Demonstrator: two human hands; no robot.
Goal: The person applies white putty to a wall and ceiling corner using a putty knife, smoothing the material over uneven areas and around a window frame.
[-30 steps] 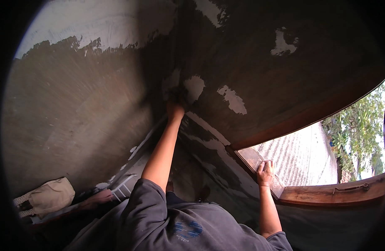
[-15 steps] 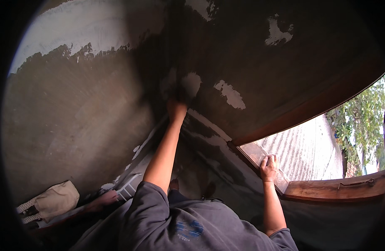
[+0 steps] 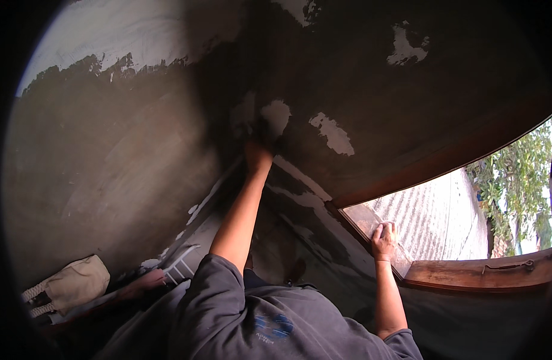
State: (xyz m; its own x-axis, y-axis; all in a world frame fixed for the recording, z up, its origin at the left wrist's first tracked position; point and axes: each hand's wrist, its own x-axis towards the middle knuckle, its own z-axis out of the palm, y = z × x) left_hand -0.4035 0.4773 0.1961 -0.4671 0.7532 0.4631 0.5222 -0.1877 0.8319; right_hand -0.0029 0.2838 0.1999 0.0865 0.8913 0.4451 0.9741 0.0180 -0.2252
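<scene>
My left arm reaches up to the corner where two dark grey plastered walls meet. In deep shadow there, my left hand (image 3: 258, 151) is at the wall beside a pale patch (image 3: 276, 117). Its fingers are hidden by the dark, and I cannot make out whether it holds anything. My right hand (image 3: 384, 241) rests at the lower left corner of a window opening. Its fingers are bent over the edge of the window frame (image 3: 361, 223) and grip it.
Unevenly coated, the left wall (image 3: 102, 156) has a whitish band on top. A metal hook lies along the brown wooden sill (image 3: 486, 273). Outside are a corrugated roof (image 3: 444, 210) and foliage. Lower left are a beige cloth item (image 3: 78, 283) and a white ladder-like rack (image 3: 181, 267).
The view has shifted slightly, and the wall patches sit a little further right. My left hand stays at the corner. My right hand keeps its grip on the window frame.
</scene>
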